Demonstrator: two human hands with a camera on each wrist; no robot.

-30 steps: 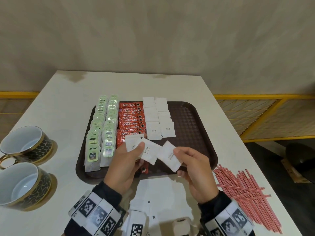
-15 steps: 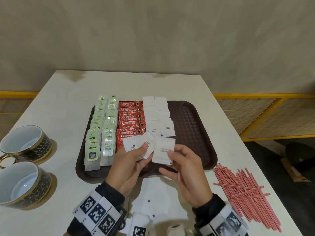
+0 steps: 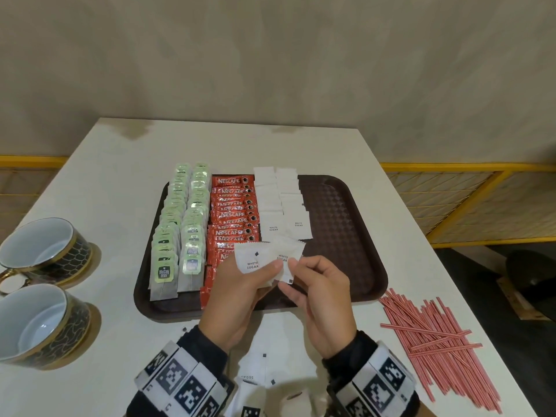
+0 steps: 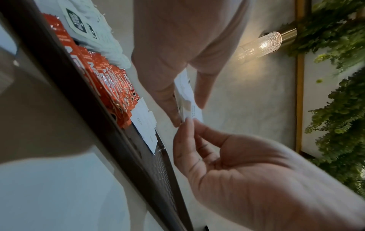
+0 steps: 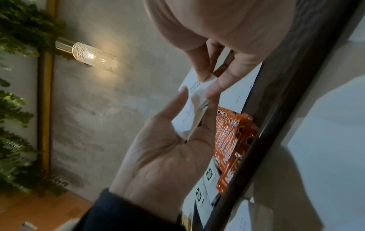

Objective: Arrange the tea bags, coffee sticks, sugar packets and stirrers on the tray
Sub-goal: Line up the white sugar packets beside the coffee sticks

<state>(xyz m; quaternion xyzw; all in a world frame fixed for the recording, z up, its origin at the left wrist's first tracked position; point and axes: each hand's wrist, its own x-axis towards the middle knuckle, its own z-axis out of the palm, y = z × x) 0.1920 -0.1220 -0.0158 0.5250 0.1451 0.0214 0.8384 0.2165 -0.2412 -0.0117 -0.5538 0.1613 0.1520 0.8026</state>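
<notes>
The left hand [image 3: 237, 296] and right hand [image 3: 319, 299], raised over the near edge of the tray [image 3: 346, 236], hide the nearest coffee sticks [image 3: 231, 215] and part of the rim. How many sugar packets [image 3: 264, 260] the left hand grips cannot be made out; its thumb presses them down while the right hand's fingertips pinch one packet's corner. On the tray, tea bags [image 3: 180, 224] fill its left side, laid sugar packets [image 3: 279, 206] its middle. Stirrers [image 3: 436, 341] lie on the surface [image 3: 120, 191] right of the tray.
</notes>
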